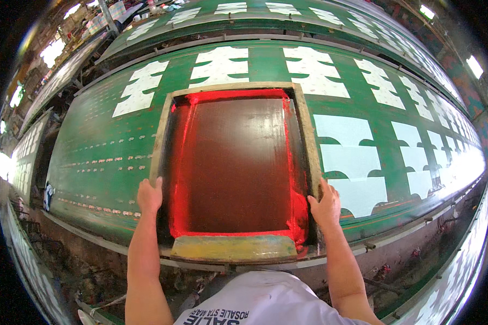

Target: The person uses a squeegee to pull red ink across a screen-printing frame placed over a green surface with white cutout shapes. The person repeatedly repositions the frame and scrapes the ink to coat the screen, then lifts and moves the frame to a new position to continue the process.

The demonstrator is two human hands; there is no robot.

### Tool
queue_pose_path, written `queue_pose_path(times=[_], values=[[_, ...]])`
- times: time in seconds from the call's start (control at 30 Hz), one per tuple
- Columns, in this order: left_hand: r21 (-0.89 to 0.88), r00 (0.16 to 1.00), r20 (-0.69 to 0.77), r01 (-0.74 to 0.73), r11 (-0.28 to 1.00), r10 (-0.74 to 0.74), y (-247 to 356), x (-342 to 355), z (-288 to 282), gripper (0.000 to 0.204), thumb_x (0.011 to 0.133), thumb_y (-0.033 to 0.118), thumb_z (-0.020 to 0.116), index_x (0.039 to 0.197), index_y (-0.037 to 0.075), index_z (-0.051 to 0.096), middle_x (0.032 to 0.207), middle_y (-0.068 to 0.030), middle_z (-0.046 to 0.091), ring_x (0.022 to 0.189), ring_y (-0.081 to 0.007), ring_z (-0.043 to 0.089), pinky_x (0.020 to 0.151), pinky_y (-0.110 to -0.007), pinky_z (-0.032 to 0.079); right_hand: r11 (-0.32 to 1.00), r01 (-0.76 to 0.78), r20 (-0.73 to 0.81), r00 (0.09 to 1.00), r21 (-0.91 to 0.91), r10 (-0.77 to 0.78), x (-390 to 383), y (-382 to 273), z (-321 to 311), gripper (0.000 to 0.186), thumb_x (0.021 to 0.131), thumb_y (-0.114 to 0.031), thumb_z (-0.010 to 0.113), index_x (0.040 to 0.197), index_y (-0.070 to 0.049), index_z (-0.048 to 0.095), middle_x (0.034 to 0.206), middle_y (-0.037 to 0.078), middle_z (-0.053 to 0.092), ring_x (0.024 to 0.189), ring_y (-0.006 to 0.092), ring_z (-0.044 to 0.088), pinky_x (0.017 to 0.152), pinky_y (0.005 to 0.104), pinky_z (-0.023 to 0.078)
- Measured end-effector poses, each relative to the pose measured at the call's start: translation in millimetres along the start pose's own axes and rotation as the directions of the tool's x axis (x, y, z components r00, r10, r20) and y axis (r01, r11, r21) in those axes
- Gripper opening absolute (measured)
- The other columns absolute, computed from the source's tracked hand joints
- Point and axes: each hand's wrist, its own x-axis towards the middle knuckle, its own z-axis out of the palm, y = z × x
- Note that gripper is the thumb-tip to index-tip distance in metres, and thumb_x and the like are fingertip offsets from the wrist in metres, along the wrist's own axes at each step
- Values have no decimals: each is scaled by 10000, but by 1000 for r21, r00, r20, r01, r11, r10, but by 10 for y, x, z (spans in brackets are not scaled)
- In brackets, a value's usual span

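Observation:
A printing screen [230,168] with a pale frame, dark mesh and red ink along its inner edges lies on the green table. A stained yellowish strip [233,246] sits across its near end. My left hand [149,194] grips the left side of the frame, low down. My right hand [326,201] holds the right side at about the same height. White cut fabric pieces [350,157] lie in stacked columns to the right of the screen, and more pieces [219,65] lie beyond its far edge.
The long table [92,151] carries rows of small prints at the left and a rail [368,246] along its near edge. Further tables with white pieces [228,7] stand behind and to both sides. A post [110,19] with piled items rises at the back left.

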Motion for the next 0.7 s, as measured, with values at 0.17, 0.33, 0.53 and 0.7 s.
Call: queue_pose_path(times=[0.17, 0.33, 0.53, 0.7], values=[[-87, 996, 87, 29, 996, -21, -53, 15, 11, 716, 996, 550, 791, 1345, -61, 663, 1364, -281, 685, 1270, -497, 667, 1068, -574, 544, 991, -125, -24, 992, -51, 124, 202, -131, 95, 844, 844, -93, 851, 1629, -112, 541, 1367, 198, 717, 1324, 437, 651, 1153, 533, 528], [-202, 1000, 15, -7, 979, 11, -133, 11, 76, 658, 929, 472, 876, 1285, -43, 675, 1326, -275, 691, 1234, -498, 672, 1043, -569, 541, 985, -172, -14, 985, -2, 172, 269, -238, 56, 717, 818, -65, 789, 1522, -121, 663, 1354, 175, 726, 1302, 411, 672, 1146, 512, 536], [-262, 995, 98, 21, 965, 5, -239, 136, 32, 523, 893, 376, 916, 1142, -37, 716, 1159, -270, 725, 1118, -490, 696, 975, -546, 540, 997, -46, -81, 995, 65, 51, 253, -330, -205, 623, 810, -92, 807, 1428, -113, 733, 1306, 158, 750, 1290, 401, 681, 1140, 503, 544], [-423, 995, 97, 15, 906, 29, 8, 185, -128, 383, 861, 271, 935, 985, -30, 733, 986, -226, 749, 944, -402, 724, 883, -506, 542, 997, -4, -105, 994, 79, 13, 391, -234, -514, 614, 799, -135, 819, 1409, -164, 755, 1249, 146, 757, 1272, 391, 683, 1110, 499, 558]])
